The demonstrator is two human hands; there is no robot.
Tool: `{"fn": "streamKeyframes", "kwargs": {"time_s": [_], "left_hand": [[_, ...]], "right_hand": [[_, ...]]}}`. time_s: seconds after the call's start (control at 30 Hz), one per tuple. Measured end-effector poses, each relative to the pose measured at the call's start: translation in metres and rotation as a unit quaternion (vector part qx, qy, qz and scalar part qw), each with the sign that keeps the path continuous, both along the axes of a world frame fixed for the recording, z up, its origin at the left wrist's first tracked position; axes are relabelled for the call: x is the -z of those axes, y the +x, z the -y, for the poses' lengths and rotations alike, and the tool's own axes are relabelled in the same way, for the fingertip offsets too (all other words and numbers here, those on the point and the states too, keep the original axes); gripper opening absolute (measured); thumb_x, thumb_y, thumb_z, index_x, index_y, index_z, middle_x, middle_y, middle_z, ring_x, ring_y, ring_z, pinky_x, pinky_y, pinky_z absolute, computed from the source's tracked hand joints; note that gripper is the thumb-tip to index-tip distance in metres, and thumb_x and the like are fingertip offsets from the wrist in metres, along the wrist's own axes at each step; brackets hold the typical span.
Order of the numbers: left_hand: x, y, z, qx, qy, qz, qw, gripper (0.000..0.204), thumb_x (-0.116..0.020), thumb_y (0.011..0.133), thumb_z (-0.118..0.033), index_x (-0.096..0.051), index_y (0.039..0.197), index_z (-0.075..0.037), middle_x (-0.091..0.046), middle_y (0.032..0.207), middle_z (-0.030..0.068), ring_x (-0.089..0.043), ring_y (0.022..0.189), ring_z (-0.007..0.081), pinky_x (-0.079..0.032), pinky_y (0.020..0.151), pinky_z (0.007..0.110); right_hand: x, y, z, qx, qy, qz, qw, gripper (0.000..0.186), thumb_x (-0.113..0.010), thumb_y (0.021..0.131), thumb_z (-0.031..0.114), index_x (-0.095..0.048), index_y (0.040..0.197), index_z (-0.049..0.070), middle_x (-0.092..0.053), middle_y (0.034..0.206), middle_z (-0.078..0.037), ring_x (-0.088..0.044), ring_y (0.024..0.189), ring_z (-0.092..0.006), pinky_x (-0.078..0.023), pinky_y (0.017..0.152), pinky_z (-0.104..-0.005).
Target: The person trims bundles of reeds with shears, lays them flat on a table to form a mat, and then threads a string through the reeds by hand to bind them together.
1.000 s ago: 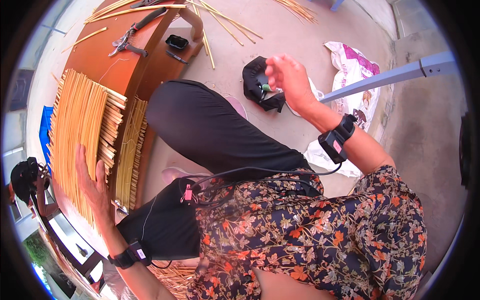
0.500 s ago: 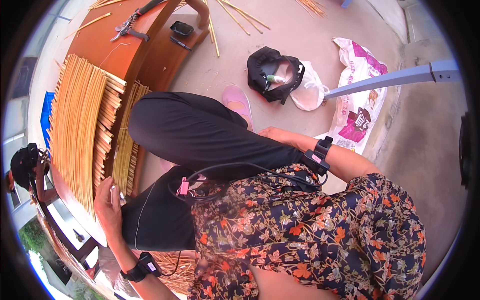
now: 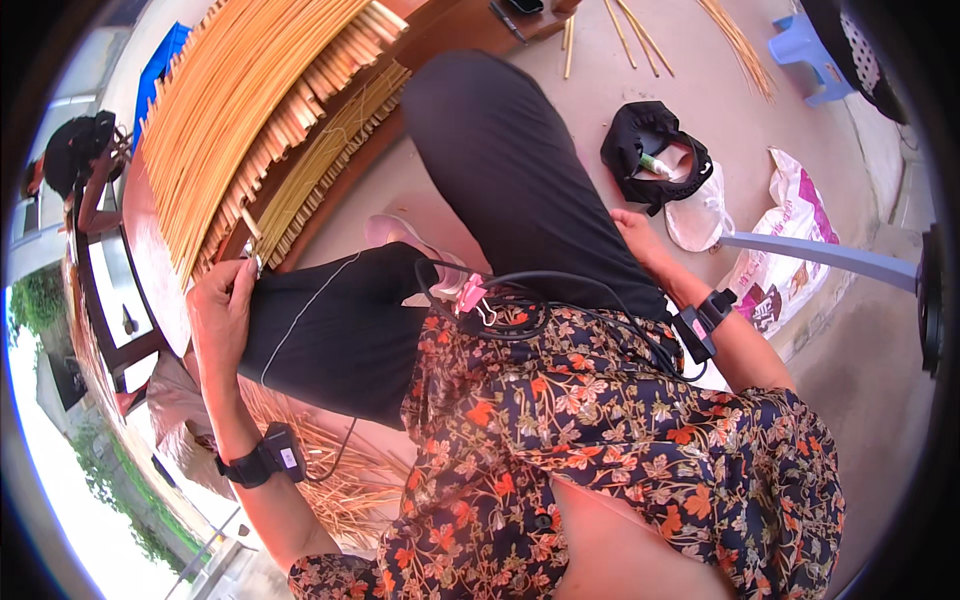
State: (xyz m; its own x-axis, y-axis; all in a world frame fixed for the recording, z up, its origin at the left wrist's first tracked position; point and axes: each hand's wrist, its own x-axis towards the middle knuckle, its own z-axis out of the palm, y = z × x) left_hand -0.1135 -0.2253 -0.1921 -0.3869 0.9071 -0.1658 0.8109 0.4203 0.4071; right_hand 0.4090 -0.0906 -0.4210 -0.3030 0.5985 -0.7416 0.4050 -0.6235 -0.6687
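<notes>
At the left, my left hand (image 3: 222,300) is closed beside the lower end of a thick mat of tan reed stalks (image 3: 255,95). Something small and shiny (image 3: 257,264) shows at its fingertips, too small to name, next to a protruding stalk end. A thin pale thread (image 3: 305,310) lies across my left thigh. My right hand (image 3: 643,240) rests by the outer side of my right thigh; its fingers are partly hidden and no held thing shows. A second layer of stalks (image 3: 335,165) lies below the mat's cut ends.
A black bag (image 3: 632,135) with a tube inside sits on the floor beside a white cloth (image 3: 697,215). Farther right lie a printed sack (image 3: 790,225) and a blue-grey bar (image 3: 815,255). Loose stalks (image 3: 330,435) are heaped behind my left arm. A blue stool (image 3: 805,55) stands far right.
The view has swung left, so the mat appears larger and farther right. My left hand stays by the mat's lower end, its fingers now closed near a stalk end. My right hand remains beside the thigh.
</notes>
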Motion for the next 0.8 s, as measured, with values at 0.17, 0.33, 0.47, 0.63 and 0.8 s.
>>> {"fn": "streamKeyframes", "kwargs": {"time_s": [0.17, 0.33, 0.47, 0.63, 0.8], "left_hand": [[0.000, -0.004, 0.016, 0.008, 0.033, -0.005, 0.999, 0.019, -0.065, 0.091, -0.015, -0.067, 0.089, 0.004, -0.063, 0.072, 0.0142, -0.060, 0.063, 0.0189, -0.046, 0.063, 0.031], [-0.002, -0.007, 0.020, 0.011, 0.045, -0.010, 0.999, 0.019, -0.066, 0.091, -0.015, -0.068, 0.090, 0.003, -0.065, 0.074, 0.0155, -0.064, 0.066, 0.0222, -0.048, 0.065, 0.031], [-0.001, -0.007, 0.025, 0.021, 0.044, -0.033, 0.998, 0.020, -0.065, 0.092, -0.015, -0.067, 0.090, 0.004, -0.063, 0.072, 0.0099, -0.057, 0.065, 0.0121, -0.046, 0.064, 0.027], [-0.002, -0.004, 0.031, 0.009, 0.051, -0.036, 0.998, 0.022, -0.066, 0.092, -0.019, -0.068, 0.093, 0.003, -0.063, 0.071, 0.0109, -0.057, 0.064, 0.0129, -0.046, 0.064, 0.027], [-0.003, -0.004, 0.039, -0.005, 0.064, -0.046, 0.997, 0.022, -0.066, 0.092, -0.020, -0.068, 0.092, 0.003, -0.063, 0.071, 0.0111, -0.057, 0.064, 0.0127, -0.046, 0.064, 0.028]], "right_hand": [[-0.089, -0.044, -0.044, 0.101, 0.154, 0.000, 0.983, 0.018, -0.054, 0.098, 0.017, -0.063, 0.105, 0.003, -0.068, 0.091, -0.004, -0.062, 0.074, -0.0096, -0.050, 0.067, -0.0239], [-0.163, -0.097, -0.065, 0.052, 0.383, -0.060, 0.920, 0.019, -0.054, 0.099, 0.013, -0.063, 0.108, 0.000, -0.068, 0.094, -0.006, -0.064, 0.080, -0.0119, -0.051, 0.071, -0.0249], [-0.209, -0.139, -0.054, -0.036, 0.536, -0.131, 0.833, 0.015, -0.057, 0.096, 0.005, -0.064, 0.107, -0.002, -0.068, 0.094, -0.008, -0.064, 0.084, -0.0141, -0.051, 0.076, -0.0265], [-0.260, -0.182, -0.016, -0.280, 0.574, -0.248, 0.728, 0.014, -0.060, 0.086, -0.004, -0.066, 0.099, -0.004, -0.067, 0.092, -0.012, -0.064, 0.082, -0.0193, -0.050, 0.074, -0.0277], [-0.266, -0.210, 0.022, -0.413, 0.351, -0.413, 0.732, 0.024, -0.068, 0.086, 0.012, -0.068, 0.101, -0.007, -0.070, 0.096, -0.017, -0.066, 0.087, -0.0294, -0.053, 0.077, -0.0379]]}}
